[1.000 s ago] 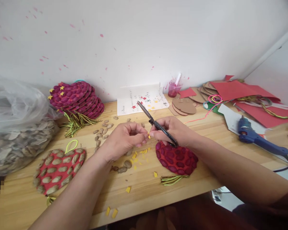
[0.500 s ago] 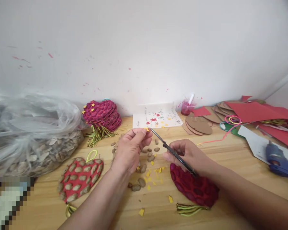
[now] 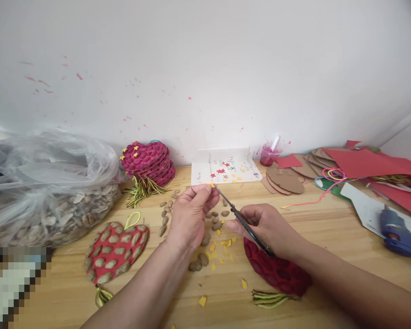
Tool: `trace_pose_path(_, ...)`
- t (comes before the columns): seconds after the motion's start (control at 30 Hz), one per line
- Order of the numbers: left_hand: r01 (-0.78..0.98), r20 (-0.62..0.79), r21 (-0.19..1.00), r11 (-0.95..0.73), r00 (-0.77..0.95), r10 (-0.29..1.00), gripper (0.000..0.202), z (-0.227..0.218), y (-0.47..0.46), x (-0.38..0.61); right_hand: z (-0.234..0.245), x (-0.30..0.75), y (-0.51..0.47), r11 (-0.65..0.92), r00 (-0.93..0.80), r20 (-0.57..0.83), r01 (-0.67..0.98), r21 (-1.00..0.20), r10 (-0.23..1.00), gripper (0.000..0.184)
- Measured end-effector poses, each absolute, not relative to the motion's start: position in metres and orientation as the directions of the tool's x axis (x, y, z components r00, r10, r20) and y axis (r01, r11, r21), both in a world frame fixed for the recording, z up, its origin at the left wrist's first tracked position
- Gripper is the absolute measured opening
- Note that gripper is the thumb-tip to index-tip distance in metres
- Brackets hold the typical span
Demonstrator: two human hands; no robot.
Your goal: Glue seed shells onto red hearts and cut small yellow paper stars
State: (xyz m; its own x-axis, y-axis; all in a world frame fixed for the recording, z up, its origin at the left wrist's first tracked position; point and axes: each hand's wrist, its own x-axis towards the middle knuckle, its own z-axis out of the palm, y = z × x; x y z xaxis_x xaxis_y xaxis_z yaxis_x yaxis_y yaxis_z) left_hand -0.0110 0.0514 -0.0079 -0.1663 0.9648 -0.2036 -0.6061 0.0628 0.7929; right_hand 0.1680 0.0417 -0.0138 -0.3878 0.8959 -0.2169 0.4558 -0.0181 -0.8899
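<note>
Between the thumb and fingers of my left hand [image 3: 193, 212] is a small yellow paper piece [image 3: 211, 184]. My right hand [image 3: 265, 228] grips dark-handled scissors [image 3: 241, 219], their blade tips meeting the paper at my left fingertips. Below my right wrist lies a dark red-purple heart [image 3: 277, 269] covered in peanut shells, with a yellow-green tassel. Yellow paper scraps [image 3: 222, 249] are scattered over the wood between my arms, among loose peanut shells [image 3: 195, 265]. A red heart with unpainted shells [image 3: 118, 251] rests left of my left forearm.
A plastic bag of peanut shells [image 3: 55, 214] stands at left. Behind are stacked purple hearts [image 3: 147, 160], a paper with small stars [image 3: 226, 171] and a paint cup [image 3: 270, 155]. Cardboard pieces [image 3: 287, 178], red sheets [image 3: 370, 162] and a blue glue gun [image 3: 400, 235] lie at right.
The view has shifted slightly. My right hand and the scissors have moved a little left and down, with the blade tips still at the yellow paper.
</note>
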Motion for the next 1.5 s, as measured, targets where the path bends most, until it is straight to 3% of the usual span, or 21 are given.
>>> trace_pose_path(0.73,-0.603,-0.201,0.797,0.045,-0.195,0.96,0.026,-0.007,0.05,-0.008,-0.015,0.167,0.043,-0.068,-0.375,-0.254,0.444,-0.893,0.892,0.035)
trace_pose_path(1.5,-0.622,-0.217,0.78,0.059,-0.182,0.959,0.022,-0.007,0.049,-0.007,-0.01,0.166,0.042,-0.082,-0.386,-0.282,0.459,-0.885,0.878,0.044)
